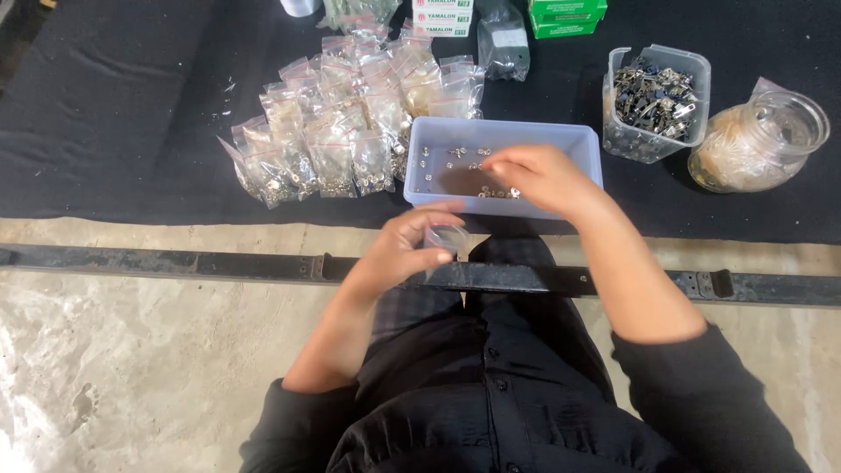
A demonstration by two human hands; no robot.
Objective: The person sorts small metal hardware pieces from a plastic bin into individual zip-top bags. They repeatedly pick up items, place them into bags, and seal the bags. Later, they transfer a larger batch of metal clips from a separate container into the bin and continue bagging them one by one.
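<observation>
My left hand (405, 250) holds a small clear plastic bag (445, 238), its mouth held open between thumb and fingers, just in front of a pale blue plastic tray (578, 144). My right hand (536, 175) reaches into the tray, fingertips pinched down among small silver metal parts (438, 162) scattered on its bottom. Whether those fingers grip a part I cannot tell. The tray sits on a black cloth (123, 114).
A heap of several filled clear bags (337, 123) lies left of the tray. To the right stand a clear tub of metal pieces (655, 101) and a glass jar (760, 140). Green and white boxes (565, 16) line the far edge. A dark metal rail (175, 263) crosses the concrete floor.
</observation>
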